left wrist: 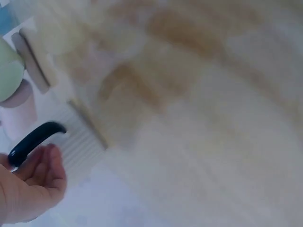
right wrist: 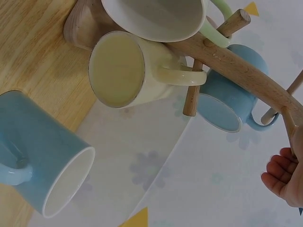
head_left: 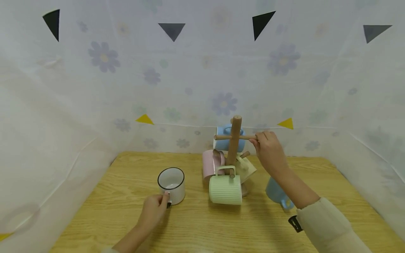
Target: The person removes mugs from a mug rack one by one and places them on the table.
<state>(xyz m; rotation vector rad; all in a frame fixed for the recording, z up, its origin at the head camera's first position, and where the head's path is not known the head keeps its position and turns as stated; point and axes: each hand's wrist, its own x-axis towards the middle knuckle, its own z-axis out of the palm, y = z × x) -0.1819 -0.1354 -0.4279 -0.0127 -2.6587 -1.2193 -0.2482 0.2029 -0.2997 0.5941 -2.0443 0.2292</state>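
In the head view my left hand pinches the handle of a white mug with a black rim, which stands upright on the table. The left wrist view shows the dark handle above the curled fingers. My right hand grips the right end of a top peg on a wooden mug tree. From the tree hang a light blue mug at the back, a pink mug on the left, a cream mug on the right and a ribbed green mug in front.
A second blue mug stands on the wooden table, partly behind my right forearm. Behind the table hangs a pale floral sheet with triangular markers. A black clip-like piece shows by the right sleeve.
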